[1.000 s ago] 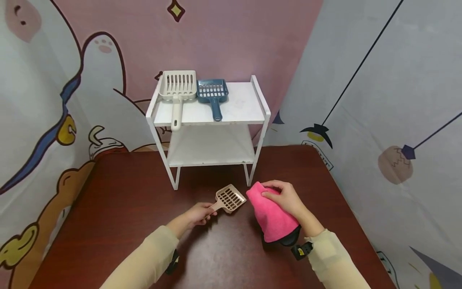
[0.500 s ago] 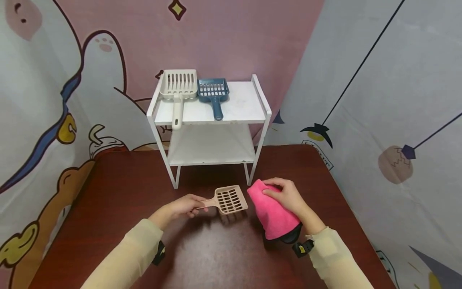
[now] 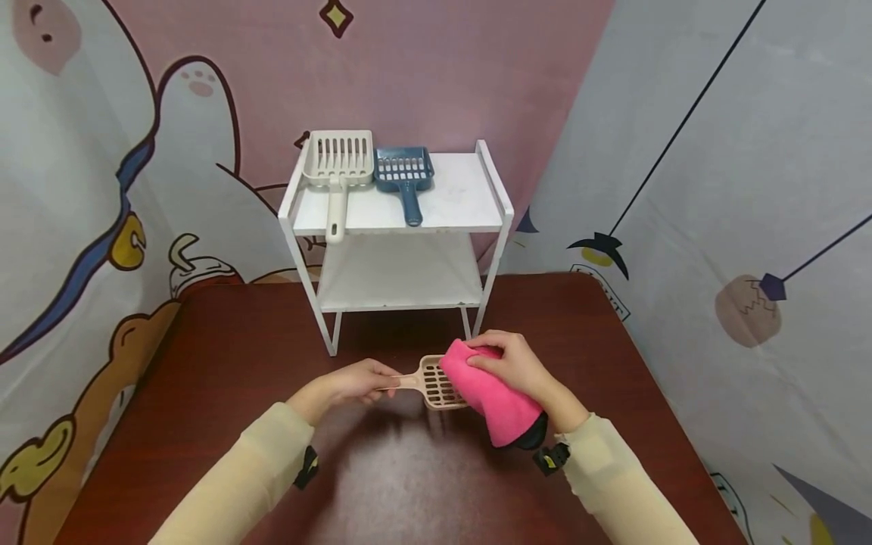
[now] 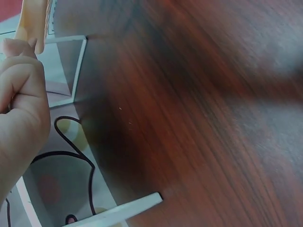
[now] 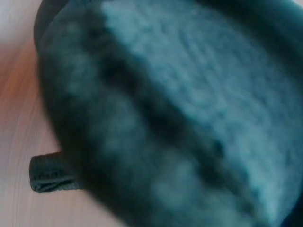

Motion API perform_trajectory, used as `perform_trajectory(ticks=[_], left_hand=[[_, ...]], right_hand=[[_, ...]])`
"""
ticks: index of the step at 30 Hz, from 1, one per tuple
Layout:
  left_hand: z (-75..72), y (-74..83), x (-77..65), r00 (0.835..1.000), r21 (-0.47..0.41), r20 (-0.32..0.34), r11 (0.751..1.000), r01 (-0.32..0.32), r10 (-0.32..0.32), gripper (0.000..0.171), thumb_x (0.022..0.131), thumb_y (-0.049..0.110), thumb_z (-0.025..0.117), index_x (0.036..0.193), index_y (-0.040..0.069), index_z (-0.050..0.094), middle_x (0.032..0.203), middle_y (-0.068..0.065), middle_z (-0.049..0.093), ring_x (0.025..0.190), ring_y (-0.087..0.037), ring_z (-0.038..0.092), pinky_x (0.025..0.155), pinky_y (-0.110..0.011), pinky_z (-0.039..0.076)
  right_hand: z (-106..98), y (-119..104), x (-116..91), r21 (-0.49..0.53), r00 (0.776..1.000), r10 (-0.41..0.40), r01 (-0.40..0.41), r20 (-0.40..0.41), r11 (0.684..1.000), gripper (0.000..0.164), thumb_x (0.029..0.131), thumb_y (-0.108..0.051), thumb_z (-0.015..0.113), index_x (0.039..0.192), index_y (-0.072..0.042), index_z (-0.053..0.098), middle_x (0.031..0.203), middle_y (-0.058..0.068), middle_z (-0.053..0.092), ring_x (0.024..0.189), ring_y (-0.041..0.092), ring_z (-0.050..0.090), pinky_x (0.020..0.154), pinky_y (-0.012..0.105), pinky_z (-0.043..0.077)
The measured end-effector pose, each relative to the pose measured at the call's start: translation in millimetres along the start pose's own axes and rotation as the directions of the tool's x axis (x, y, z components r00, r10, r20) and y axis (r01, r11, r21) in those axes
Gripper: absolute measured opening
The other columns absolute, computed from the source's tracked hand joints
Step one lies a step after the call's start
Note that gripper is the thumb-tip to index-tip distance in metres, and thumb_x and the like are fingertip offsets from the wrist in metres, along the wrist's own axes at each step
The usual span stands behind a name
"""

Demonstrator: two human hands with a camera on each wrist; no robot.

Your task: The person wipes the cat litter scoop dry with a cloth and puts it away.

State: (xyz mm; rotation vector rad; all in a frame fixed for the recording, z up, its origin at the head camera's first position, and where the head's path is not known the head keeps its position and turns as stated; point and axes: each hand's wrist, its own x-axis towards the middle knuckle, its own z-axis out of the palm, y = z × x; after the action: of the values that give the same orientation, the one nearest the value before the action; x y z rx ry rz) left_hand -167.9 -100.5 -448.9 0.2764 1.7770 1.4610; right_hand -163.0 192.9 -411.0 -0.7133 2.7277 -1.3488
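My left hand (image 3: 354,381) grips the handle of a beige slotted litter scoop (image 3: 434,397), held level above the table. In the left wrist view only the hand's curled fingers (image 4: 23,80) and a bit of the scoop's handle (image 4: 32,26) show. My right hand (image 3: 514,367) holds a fuzzy pink cloth (image 3: 500,412) with a dark part at its lower end. The cloth's left corner covers the right part of the scoop's slotted head. A blurred dark fuzzy surface (image 5: 189,104) fills most of the right wrist view, hiding the right fingers there.
Behind the hands stands a white two-tier shelf (image 3: 402,272). On its top lie a cream scoop (image 3: 338,178) and a dark blue scoop (image 3: 405,178). All this is on a dark brown table (image 3: 232,363) between patterned wall sheets.
My left hand has moved leftward and up, with the scoop turned level. My right hand has brought the pink cloth left, from beside the scoop to over its head.
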Motion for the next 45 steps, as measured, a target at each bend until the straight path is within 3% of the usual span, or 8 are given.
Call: perform_trajectory(ticks=[8,15,20,27,35,42,45], left_hand=[[8.1,16.6,-0.4,0.999,0.025,0.028,0.999,-0.029,0.028,0.026,0.098,0.012,0.046,0.107,-0.011,0.056,0.063,0.006,0.046,0.045,-0.002,0.021,0.043,-0.017,0.018],[9.7,21.9,-2.8,0.998,0.030,0.050,0.999,-0.044,0.043,0.024,0.097,0.010,0.046,0.106,-0.009,0.059,0.062,0.004,0.043,0.045,-0.003,0.021,0.043,-0.018,0.018],[9.5,21.8,-3.6,0.997,0.011,0.060,0.998,-0.054,0.053,0.024,0.096,0.009,0.047,0.107,-0.010,0.059,0.063,0.004,0.045,0.046,-0.003,0.022,0.043,-0.018,0.018],[10.3,22.3,-4.5,0.996,0.016,0.080,0.999,-0.048,0.047,0.027,0.097,0.010,0.046,0.108,-0.012,0.057,0.063,0.006,0.045,0.046,-0.002,0.022,0.043,-0.017,0.018],[4.4,20.3,-6.9,0.997,0.029,0.070,0.999,-0.040,0.038,0.026,0.097,0.008,0.045,0.109,-0.012,0.057,0.065,0.005,0.047,0.045,-0.001,0.023,0.043,-0.017,0.019],[-1.6,16.7,-12.2,0.999,0.052,0.050,0.998,-0.022,0.020,0.024,0.096,0.009,0.047,0.105,-0.010,0.058,0.064,0.004,0.045,0.046,-0.002,0.022,0.044,-0.017,0.019],[-2.4,13.8,-14.2,0.999,0.056,0.051,0.998,0.000,-0.003,0.024,0.096,0.009,0.048,0.106,-0.010,0.058,0.063,0.005,0.046,0.045,-0.002,0.023,0.044,-0.017,0.018]], right_hand=[[22,-4,2,-0.001,0.982,-0.121,0.122,0.142,0.993,0.021,0.082,-0.015,0.072,0.102,-0.008,0.072,0.090,0.004,0.069,0.080,0.009,0.059,0.071,0.022,0.050],[26,-2,2,-0.025,0.965,-0.151,0.160,0.215,0.987,0.013,0.081,-0.009,0.072,0.093,-0.007,0.072,0.088,0.005,0.068,0.079,0.010,0.060,0.072,0.022,0.050],[23,-2,4,-0.097,0.945,-0.167,0.201,0.281,0.975,0.011,0.081,-0.011,0.072,0.092,-0.008,0.073,0.090,0.004,0.069,0.084,0.014,0.063,0.077,0.025,0.051],[15,-5,2,-0.259,0.926,-0.164,0.260,0.341,0.930,0.011,0.082,-0.015,0.071,0.092,-0.012,0.074,0.089,0.000,0.069,0.083,0.013,0.064,0.077,0.026,0.051],[1,-4,-4,-0.426,0.942,-0.125,0.256,0.311,0.868,0.012,0.080,-0.018,0.073,0.091,-0.015,0.075,0.085,-0.003,0.066,0.079,0.012,0.063,0.073,0.028,0.051],[-26,2,-3,-0.495,0.980,-0.038,0.133,0.197,0.859,0.012,0.079,-0.015,0.074,0.091,-0.014,0.075,0.083,-0.002,0.064,0.078,0.013,0.061,0.072,0.032,0.051],[-35,1,1,-0.478,0.992,-0.024,0.083,0.127,0.875,0.014,0.078,-0.014,0.074,0.092,-0.013,0.075,0.084,-0.001,0.065,0.077,0.013,0.060,0.071,0.032,0.051]])
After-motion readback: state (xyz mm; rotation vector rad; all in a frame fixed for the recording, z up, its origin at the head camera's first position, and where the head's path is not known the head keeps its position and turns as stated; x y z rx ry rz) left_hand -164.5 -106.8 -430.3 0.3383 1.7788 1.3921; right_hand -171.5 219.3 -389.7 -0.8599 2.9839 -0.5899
